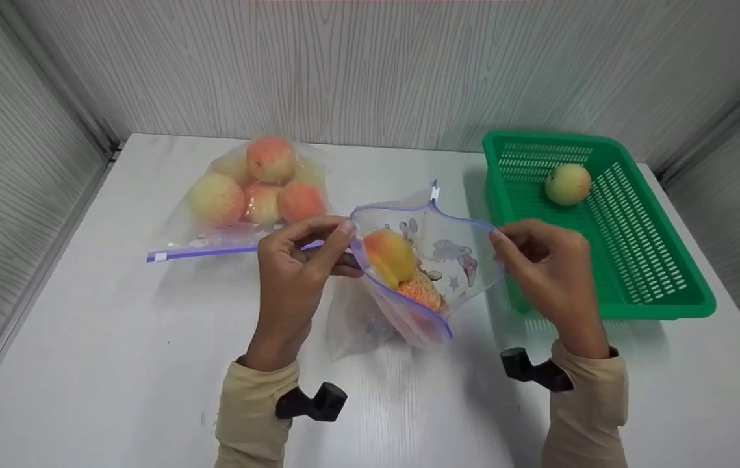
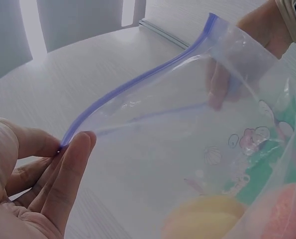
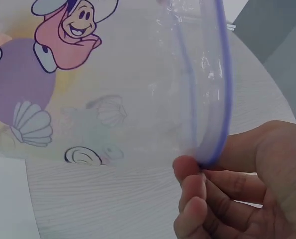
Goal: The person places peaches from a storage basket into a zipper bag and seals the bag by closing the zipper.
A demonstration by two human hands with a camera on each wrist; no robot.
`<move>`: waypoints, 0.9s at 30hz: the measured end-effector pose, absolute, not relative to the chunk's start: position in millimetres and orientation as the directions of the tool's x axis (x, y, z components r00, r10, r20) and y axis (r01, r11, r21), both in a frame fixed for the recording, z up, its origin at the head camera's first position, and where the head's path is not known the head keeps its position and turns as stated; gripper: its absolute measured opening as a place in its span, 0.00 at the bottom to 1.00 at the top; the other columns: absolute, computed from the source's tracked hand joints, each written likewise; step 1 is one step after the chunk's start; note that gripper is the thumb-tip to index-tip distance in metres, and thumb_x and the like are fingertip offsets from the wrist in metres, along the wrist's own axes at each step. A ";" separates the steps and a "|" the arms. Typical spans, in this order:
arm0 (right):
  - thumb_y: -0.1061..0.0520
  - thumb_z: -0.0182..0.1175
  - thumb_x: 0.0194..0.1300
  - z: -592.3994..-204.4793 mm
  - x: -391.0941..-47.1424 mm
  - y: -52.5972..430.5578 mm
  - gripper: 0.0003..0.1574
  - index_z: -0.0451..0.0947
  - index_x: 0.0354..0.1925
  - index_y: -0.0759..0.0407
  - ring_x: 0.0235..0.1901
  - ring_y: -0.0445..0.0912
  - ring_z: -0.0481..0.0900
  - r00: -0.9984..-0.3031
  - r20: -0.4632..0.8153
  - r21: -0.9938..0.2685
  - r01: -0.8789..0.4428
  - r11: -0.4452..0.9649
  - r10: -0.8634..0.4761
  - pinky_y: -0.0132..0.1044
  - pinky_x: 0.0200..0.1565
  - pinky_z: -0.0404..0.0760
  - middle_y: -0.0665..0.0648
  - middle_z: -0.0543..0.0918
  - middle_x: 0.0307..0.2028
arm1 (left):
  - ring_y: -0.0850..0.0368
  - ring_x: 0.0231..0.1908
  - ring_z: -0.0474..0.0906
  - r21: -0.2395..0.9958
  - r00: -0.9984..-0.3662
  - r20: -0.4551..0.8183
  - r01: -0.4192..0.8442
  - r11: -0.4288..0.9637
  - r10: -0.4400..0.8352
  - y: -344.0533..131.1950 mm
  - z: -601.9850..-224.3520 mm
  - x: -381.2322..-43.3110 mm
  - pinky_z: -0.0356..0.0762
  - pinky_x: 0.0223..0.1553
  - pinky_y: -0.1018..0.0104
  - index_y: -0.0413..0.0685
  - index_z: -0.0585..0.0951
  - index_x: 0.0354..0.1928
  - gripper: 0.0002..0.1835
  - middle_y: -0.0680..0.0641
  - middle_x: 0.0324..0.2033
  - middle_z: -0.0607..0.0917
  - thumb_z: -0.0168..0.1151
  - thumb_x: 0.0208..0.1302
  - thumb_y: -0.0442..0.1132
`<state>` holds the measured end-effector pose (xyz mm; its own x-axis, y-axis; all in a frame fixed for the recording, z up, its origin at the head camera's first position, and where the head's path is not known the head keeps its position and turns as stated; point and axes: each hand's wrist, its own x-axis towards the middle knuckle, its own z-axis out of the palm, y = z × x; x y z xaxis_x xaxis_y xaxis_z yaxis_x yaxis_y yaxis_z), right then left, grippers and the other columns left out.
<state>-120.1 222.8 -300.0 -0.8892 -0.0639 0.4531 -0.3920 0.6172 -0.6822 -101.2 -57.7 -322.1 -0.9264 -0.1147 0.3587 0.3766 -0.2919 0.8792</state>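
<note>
A clear zip bag (image 1: pixel 408 318) with a purple rim and printed cartoon figures is spread wide at its mouth. Its left rim is pinched between thumb and fingers of my left hand (image 1: pixel 298 273). On the other side, my right hand (image 1: pixel 551 273) pinches the rim the same way, as the right wrist view also shows. Inside lie a yellow-orange peach (image 1: pixel 390 257) and a rough, orange-speckled fruit (image 1: pixel 420 290). A white slider (image 1: pixel 434 194) sits at the far corner of the rim.
Back left, a second zip bag (image 1: pixel 178 224) full of several peaches lies with its purple strip toward me. A green basket (image 1: pixel 675 311) stands on the right, holding one pale peach (image 1: pixel 568 184). Wood-grain panels (image 1: pixel 357 71) border the white table (image 1: pixel 116 377).
</note>
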 end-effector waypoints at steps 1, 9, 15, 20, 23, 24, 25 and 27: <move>0.64 0.67 0.67 -299.5 -120.4 223.9 0.04 0.87 0.37 0.65 0.24 0.42 0.78 -0.897 0.436 -0.687 -0.382 0.619 -0.069 0.23 0.28 0.78 0.54 0.84 0.25 | 0.42 0.23 0.86 0.878 -0.927 0.358 0.375 -0.299 -0.111 -57.3 -322.4 -102.2 0.88 0.28 0.50 0.26 0.84 0.42 0.08 0.37 0.32 0.86 0.64 0.68 0.29; 0.59 0.65 0.70 -296.6 -123.0 231.6 0.08 0.87 0.40 0.64 0.25 0.44 0.80 -0.952 0.271 -0.693 -0.296 0.657 -0.143 0.25 0.29 0.80 0.56 0.85 0.28 | 0.42 0.23 0.86 0.873 -0.934 0.347 0.354 -0.337 -0.084 -51.5 -323.0 -107.0 0.88 0.29 0.49 0.29 0.85 0.41 0.07 0.37 0.30 0.85 0.65 0.68 0.29; 0.54 0.63 0.72 -297.8 -120.8 235.8 0.13 0.87 0.45 0.62 0.31 0.44 0.80 -0.956 0.259 -0.669 -0.281 0.688 -0.138 0.26 0.35 0.80 0.55 0.86 0.34 | 0.44 0.24 0.86 0.876 -0.935 0.345 0.350 -0.333 -0.077 -50.9 -325.0 -107.2 0.89 0.29 0.50 0.25 0.83 0.42 0.09 0.38 0.31 0.84 0.64 0.68 0.29; 0.48 0.61 0.74 -284.5 -128.1 262.0 0.23 0.80 0.55 0.64 0.38 0.41 0.78 -0.937 0.348 -0.650 -0.245 0.720 -0.004 0.27 0.40 0.76 0.58 0.85 0.46 | 0.44 0.25 0.86 0.877 -0.937 0.344 0.345 -0.335 -0.064 -49.9 -326.0 -108.8 0.89 0.31 0.51 0.25 0.83 0.43 0.09 0.38 0.31 0.84 0.64 0.68 0.29; 0.40 0.61 0.72 -265.8 -151.2 288.2 0.40 0.66 0.69 0.64 0.44 0.48 0.77 -0.958 0.279 -0.639 -0.131 0.758 0.069 0.35 0.44 0.76 0.63 0.80 0.52 | 0.43 0.25 0.87 0.877 -0.939 0.339 0.339 -0.340 -0.060 -49.0 -325.5 -108.3 0.89 0.31 0.50 0.26 0.83 0.43 0.09 0.37 0.31 0.84 0.64 0.69 0.30; 0.38 0.61 0.70 -259.8 -161.8 296.6 0.48 0.60 0.73 0.64 0.48 0.52 0.77 -0.969 0.233 -0.630 -0.084 0.772 0.085 0.40 0.48 0.78 0.67 0.78 0.55 | 0.43 0.25 0.87 0.879 -0.941 0.334 0.334 -0.341 -0.061 -49.1 -325.3 -107.6 0.89 0.31 0.50 0.26 0.83 0.43 0.09 0.37 0.32 0.84 0.64 0.69 0.30; 0.35 0.62 0.68 -254.9 -173.1 304.5 0.54 0.53 0.76 0.63 0.52 0.57 0.76 -0.978 0.184 -0.619 -0.038 0.784 0.097 0.46 0.52 0.78 0.69 0.76 0.58 | 0.43 0.25 0.86 0.879 -0.942 0.330 0.331 -0.343 -0.062 -49.4 -325.2 -106.9 0.89 0.31 0.50 0.27 0.84 0.43 0.09 0.37 0.32 0.84 0.64 0.69 0.30; 0.33 0.63 0.66 -248.7 -196.6 318.6 0.63 0.43 0.78 0.66 0.60 0.67 0.70 -0.989 0.104 -0.595 0.020 0.803 0.101 0.59 0.60 0.73 0.76 0.68 0.64 | 0.43 0.24 0.86 0.879 -0.944 0.323 0.326 -0.347 -0.067 -50.3 -324.2 -105.0 0.89 0.31 0.50 0.27 0.84 0.43 0.09 0.37 0.32 0.85 0.64 0.69 0.29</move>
